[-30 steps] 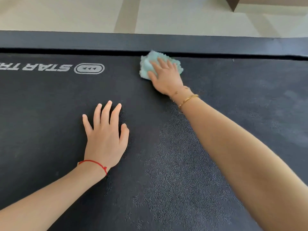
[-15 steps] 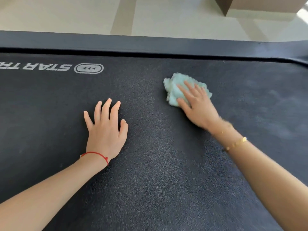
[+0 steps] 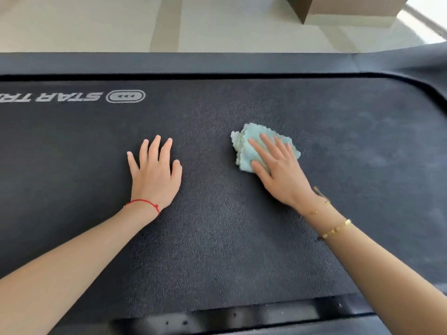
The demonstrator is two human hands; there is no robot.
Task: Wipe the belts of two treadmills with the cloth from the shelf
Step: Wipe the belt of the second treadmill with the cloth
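Observation:
A dark textured treadmill belt fills most of the view, with a grey printed logo at its far left. A bunched light blue-green cloth lies on the belt right of centre. My right hand presses flat on the cloth with straight, spread fingers and covers its near right part. My left hand rests flat on the bare belt to the left of the cloth, fingers straight and holding nothing.
The treadmill's dark side rail runs along the far edge, curving at the right end. Beyond it lies pale tiled floor and a brown box-like object. A black frame edge borders the belt near me.
My right hand has slid the cloth from the belt's far edge toward me and to the right. My left hand has stayed in place on the belt.

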